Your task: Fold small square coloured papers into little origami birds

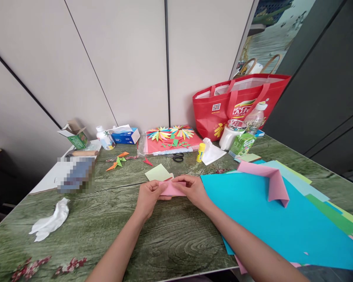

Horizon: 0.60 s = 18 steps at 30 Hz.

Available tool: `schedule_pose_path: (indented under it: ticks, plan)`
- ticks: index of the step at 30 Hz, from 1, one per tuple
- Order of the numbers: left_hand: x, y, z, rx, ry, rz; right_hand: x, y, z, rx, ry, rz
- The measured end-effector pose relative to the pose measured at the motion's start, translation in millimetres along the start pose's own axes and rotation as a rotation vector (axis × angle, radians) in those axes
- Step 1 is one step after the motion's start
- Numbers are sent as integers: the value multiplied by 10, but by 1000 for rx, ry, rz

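Between my two hands is a small folded piece of pink paper [173, 189], held above the green wood-grain table [106, 227]. My left hand [149, 197] pinches its left end with thumb and fingers. At the right end, my right hand [194, 190] grips it the same way, thumb on the near face. Just beyond the hands lies a pale green paper square [158, 172]. To the right, a large blue sheet [253, 219] tops a stack of coloured paper, and a folded pink strip [278, 186] rests on it.
At the back stand a glue stick [200, 152], black scissors [178, 157], paper fans [181, 133] on red paper, a tissue pack [125, 135] and a red bag [211, 117]. Orange and green folded pieces [119, 161] lie back left. A crumpled tissue [51, 220] is at left.
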<state>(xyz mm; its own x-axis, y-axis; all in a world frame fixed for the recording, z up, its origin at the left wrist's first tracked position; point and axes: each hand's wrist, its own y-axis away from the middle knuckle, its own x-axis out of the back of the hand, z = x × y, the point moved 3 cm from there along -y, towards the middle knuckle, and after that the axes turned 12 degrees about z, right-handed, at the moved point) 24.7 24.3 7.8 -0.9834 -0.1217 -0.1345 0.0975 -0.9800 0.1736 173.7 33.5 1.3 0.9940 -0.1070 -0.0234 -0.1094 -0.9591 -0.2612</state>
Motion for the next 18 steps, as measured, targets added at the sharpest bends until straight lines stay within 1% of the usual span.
schedule_pose_path:
  ticks: [6,12,18]
  plan:
    - [-5,12,11,16,0,-1,-1,6,-31,13,9,16]
    - [-15,24,29,19,2,-13,5,4,-34,-9,29,33]
    - [-16,15,34,20,-31,-74,-8,7,34,-71,-34,21]
